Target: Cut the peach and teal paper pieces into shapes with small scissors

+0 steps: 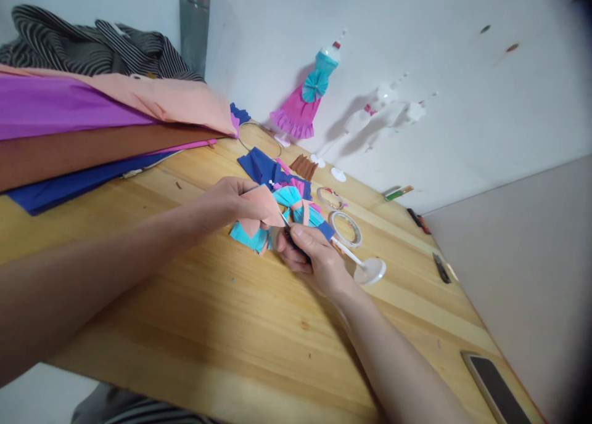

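Note:
My left hand (pixel 238 202) pinches a folded piece of peach crepe paper (pixel 266 203). Closed around the dark handles of a pair of scissors (pixel 296 244), my right hand (pixel 319 257) holds the metal blades at the paper's right edge. Just behind both hands a small dress-form stand (pixel 370 270) lies on its side, partly covered by a turquoise and blue paper dress (pixel 314 217) with a peach band. Turquoise paper scraps (pixel 250 236) lie under my left hand. How far the blades are apart is too small to tell.
Large folded crepe sheets (pixel 115 103) lie at the left, by a striped cloth (pixel 106 48). Tape rolls (pixel 346 228), blue paper (pixel 259 165) and brown pleated paper (pixel 304 166) lie behind. A dressed form (pixel 308 97) stands by the wall. A cutter (pixel 441 268) and phone (pixel 497 387) lie right.

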`<action>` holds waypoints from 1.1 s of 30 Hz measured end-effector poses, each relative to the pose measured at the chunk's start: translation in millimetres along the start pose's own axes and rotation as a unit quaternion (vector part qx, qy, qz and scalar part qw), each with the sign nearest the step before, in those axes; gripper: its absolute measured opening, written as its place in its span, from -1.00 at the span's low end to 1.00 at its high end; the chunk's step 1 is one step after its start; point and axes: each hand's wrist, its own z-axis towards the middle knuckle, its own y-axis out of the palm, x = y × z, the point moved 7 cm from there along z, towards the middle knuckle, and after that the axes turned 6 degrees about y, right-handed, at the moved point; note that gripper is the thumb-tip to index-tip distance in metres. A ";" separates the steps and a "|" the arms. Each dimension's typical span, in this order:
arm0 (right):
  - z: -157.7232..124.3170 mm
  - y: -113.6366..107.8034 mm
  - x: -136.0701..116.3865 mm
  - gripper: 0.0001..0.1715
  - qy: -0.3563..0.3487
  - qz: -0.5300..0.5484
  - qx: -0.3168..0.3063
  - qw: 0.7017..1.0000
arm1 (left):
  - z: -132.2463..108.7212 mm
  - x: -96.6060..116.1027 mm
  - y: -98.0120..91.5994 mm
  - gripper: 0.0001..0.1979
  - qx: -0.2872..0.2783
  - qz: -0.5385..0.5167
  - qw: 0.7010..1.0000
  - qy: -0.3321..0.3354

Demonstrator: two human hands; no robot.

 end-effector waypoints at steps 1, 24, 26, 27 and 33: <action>0.0 -0.4 -0.2 -0.54 -0.005 -0.006 0.002 1.000 | -0.1 0.2 -0.1 -0.89 0.001 0.002 1.000 0.000; 0.8 -0.9 -0.1 -0.49 0.000 -0.012 -0.018 1.000 | 0.7 0.5 0.1 -0.90 -0.006 0.000 1.000 -0.016; 0.6 -1.3 -0.1 -0.50 0.000 -0.015 -0.022 1.000 | 1.0 -0.1 0.0 -0.89 -0.011 -0.005 1.000 -0.016; 0.3 -1.6 -0.3 -0.50 -0.001 -0.015 -0.023 1.000 | 1.2 -0.6 -0.1 -0.88 -0.013 -0.009 1.000 -0.016; -0.9 -0.1 -1.2 -0.51 0.003 -0.005 -0.024 1.000 | 2.1 -1.4 -0.6 -0.88 -0.018 -0.013 1.000 -0.008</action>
